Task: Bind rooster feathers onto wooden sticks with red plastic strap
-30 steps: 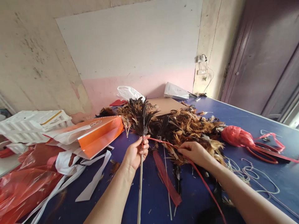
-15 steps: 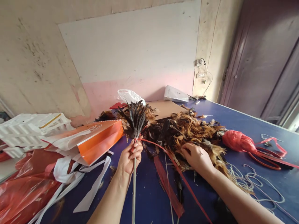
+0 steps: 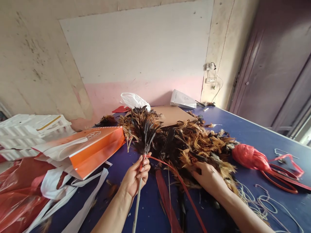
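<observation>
My left hand (image 3: pixel 139 173) is closed around the thin stick (image 3: pixel 137 204) of a feather duster, just below its head of dark feathers (image 3: pixel 145 134). A red plastic strip (image 3: pixel 179 176) is bound at the stick's top and runs down to the right. Over the near side of a loose heap of brown and black feathers (image 3: pixel 196 137), my right hand (image 3: pixel 209 178) has its fingers curled together. Its fingertips are partly lost among the feathers, so what they pinch cannot be made out.
To the right lie a red plastic strip bundle (image 3: pixel 251 156) and tangled pale string (image 3: pixel 264 204). An orange paper bag (image 3: pixel 97 152), white strips (image 3: pixel 87 202) and red plastic sheeting (image 3: pixel 17 197) occupy the left. Cardboard (image 3: pixel 173 115) and a white plastic bag (image 3: pixel 134 100) are at the back.
The view has shifted slightly. My left hand and the duster sit a little lower, and the stick leans more. My right hand stays at the feather heap, its fingers slightly lower.
</observation>
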`<control>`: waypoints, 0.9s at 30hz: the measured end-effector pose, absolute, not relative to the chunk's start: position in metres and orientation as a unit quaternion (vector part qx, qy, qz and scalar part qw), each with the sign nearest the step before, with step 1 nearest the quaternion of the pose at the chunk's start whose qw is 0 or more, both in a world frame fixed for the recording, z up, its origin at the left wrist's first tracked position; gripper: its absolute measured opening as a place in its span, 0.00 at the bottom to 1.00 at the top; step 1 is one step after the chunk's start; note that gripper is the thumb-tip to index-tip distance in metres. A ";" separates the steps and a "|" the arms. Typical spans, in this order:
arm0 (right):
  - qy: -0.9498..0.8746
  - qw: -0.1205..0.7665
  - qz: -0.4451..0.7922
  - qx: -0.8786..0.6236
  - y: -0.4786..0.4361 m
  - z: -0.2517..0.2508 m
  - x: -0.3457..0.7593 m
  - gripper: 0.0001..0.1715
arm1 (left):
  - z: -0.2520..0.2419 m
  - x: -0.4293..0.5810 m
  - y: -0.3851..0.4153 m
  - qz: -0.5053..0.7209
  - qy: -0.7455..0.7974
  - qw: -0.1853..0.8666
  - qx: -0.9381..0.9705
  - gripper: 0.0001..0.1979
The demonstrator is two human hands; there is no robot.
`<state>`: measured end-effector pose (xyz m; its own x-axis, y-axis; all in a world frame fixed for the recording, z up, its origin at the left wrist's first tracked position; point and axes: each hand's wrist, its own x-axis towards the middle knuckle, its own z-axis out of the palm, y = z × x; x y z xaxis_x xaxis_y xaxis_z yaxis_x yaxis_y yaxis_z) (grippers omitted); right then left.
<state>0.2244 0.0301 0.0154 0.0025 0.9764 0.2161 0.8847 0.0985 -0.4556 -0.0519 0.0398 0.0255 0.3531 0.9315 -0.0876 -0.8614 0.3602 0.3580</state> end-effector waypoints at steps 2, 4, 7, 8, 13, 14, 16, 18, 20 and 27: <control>-0.668 0.327 0.201 -0.637 0.032 0.018 0.224 0.11 | 0.025 -0.050 0.040 0.556 0.155 0.807 0.127 0.16; -0.601 0.394 0.352 -0.600 0.033 0.019 0.222 0.17 | 0.025 -0.049 0.041 0.564 0.173 0.796 0.133 0.15; -0.481 0.457 0.541 -0.517 0.034 0.019 0.220 0.22 | 0.026 -0.047 0.042 0.572 0.189 0.784 0.151 0.14; -0.453 0.473 0.577 -0.488 0.034 0.018 0.220 0.22 | 0.026 -0.046 0.042 0.572 0.191 0.782 0.158 0.14; -0.383 0.526 0.639 -0.411 0.028 0.024 0.218 0.16 | 0.025 -0.039 0.038 0.554 0.213 0.781 0.195 0.12; -0.382 0.530 0.637 -0.408 0.026 0.027 0.217 0.15 | 0.025 -0.036 0.037 0.550 0.221 0.779 0.204 0.11; -0.392 0.527 0.634 -0.408 0.021 0.032 0.214 0.15 | 0.025 -0.029 0.033 0.546 0.242 0.770 0.225 0.09; -0.403 0.520 0.632 -0.409 0.018 0.035 0.210 0.16 | 0.024 -0.023 0.029 0.544 0.271 0.751 0.260 0.07; -0.406 0.524 0.626 -0.410 0.017 0.036 0.207 0.17 | 0.023 -0.017 0.026 0.545 0.310 0.721 0.297 0.10; -0.442 0.454 0.662 -0.401 0.009 0.055 0.176 0.20 | 0.028 -0.008 0.016 0.546 0.353 0.675 0.347 0.14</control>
